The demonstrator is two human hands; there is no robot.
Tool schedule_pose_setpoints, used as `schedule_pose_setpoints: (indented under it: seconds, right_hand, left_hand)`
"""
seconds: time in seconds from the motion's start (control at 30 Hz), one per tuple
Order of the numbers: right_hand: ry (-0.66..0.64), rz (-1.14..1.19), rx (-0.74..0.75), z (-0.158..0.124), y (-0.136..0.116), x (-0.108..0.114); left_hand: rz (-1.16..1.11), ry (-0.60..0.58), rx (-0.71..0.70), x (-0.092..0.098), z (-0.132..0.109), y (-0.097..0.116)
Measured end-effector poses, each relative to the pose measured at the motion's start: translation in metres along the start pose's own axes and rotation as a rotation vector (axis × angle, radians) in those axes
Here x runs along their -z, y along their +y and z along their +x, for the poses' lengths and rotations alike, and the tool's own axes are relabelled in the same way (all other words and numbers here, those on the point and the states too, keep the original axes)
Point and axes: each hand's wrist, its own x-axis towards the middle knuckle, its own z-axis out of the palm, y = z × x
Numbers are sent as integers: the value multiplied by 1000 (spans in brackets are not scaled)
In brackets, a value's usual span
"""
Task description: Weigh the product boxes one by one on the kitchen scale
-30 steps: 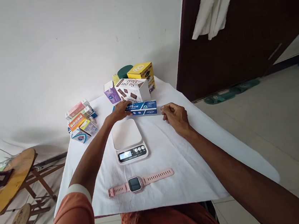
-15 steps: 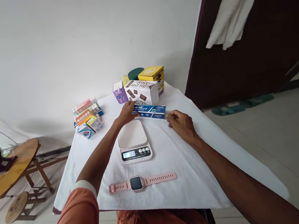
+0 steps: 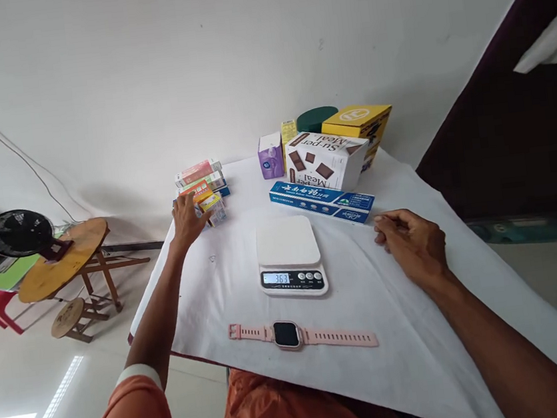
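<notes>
My left hand point(image 3: 188, 222) is over the front of a cluster of small boxes at the left, thumb and fingers spread. It covers part of an orange box point(image 3: 200, 190) and a yellow-and-white box point(image 3: 216, 206); a firm grip cannot be made out. On the cloth my right hand point(image 3: 413, 240) rests with curled fingers and nothing visible in them, just right of a blue toothpaste box point(image 3: 320, 201). Between the hands stands a white kitchen scale point(image 3: 287, 241) with a bare pan, its display point(image 3: 276, 278) reading about 363. A pink-strapped smartwatch point(image 3: 287, 334) lies in front.
Behind the toothpaste box stand a white chocolate-print box point(image 3: 326, 160), a purple pack point(image 3: 271, 156), a yellow box point(image 3: 359, 119) and a green round lid point(image 3: 317, 118). A white cloth point(image 3: 245, 273) covers the table. At left, a black fan point(image 3: 18, 233) stands on a wooden table point(image 3: 85, 234).
My left hand has left the toothpaste box and moved left to the small boxes. My right hand stays curled near the toothpaste box's end. The view has shifted left.
</notes>
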Motion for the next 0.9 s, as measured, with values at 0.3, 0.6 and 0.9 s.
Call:
schedule_pose_setpoints:
  seconds: [0.3, 0.6, 0.9]
  right_hand:
    - [11, 44, -17, 2, 5, -4]
    - [-3, 41, 26, 1, 3, -2]
    - [-24, 33, 27, -1, -4, 0]
  left_hand:
    - [-2, 9, 97, -17, -22, -29]
    - [-135, 212, 274, -22, -27, -16]
    - [-243, 296, 67, 32, -54, 14]
